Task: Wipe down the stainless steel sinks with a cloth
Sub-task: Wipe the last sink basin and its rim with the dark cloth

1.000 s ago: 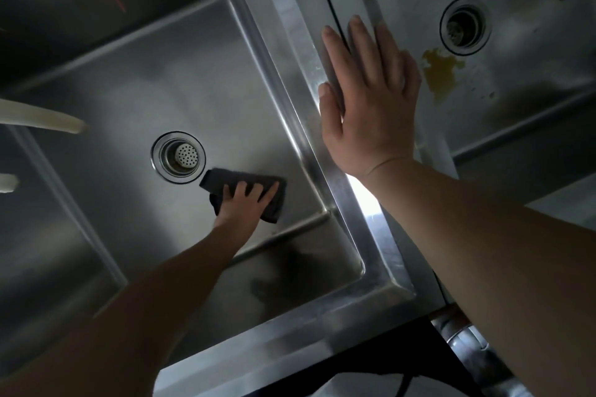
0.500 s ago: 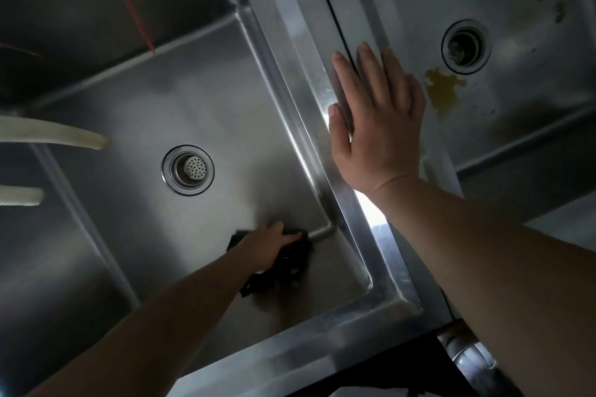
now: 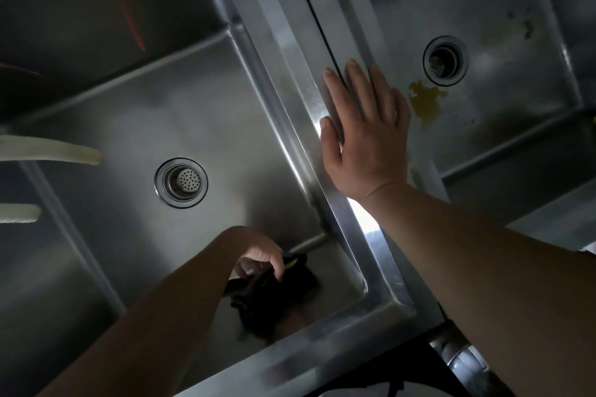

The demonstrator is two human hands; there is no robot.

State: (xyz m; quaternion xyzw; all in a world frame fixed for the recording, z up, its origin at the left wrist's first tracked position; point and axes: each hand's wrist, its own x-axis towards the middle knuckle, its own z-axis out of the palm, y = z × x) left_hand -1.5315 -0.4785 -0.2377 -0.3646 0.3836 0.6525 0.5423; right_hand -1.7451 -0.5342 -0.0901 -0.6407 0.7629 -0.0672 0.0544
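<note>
Low in the frame, the left hand curls its fingers round the dark cloth at the near wall of the left sink — cloth bunched just below the fingers. Higher up, the right hand lies flat, fingers straight, on the divider; the stain sits beyond, upper right.

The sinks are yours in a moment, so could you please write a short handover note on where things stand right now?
Left hand: grips the dark cloth against the near wall of the left sink.
Right hand: flat and open, resting on the divider between the sinks.
Done: cannot tell how much of the left sink is wiped.
Left: the right sink, with a yellow stain by its drain, looks untouched.
</note>
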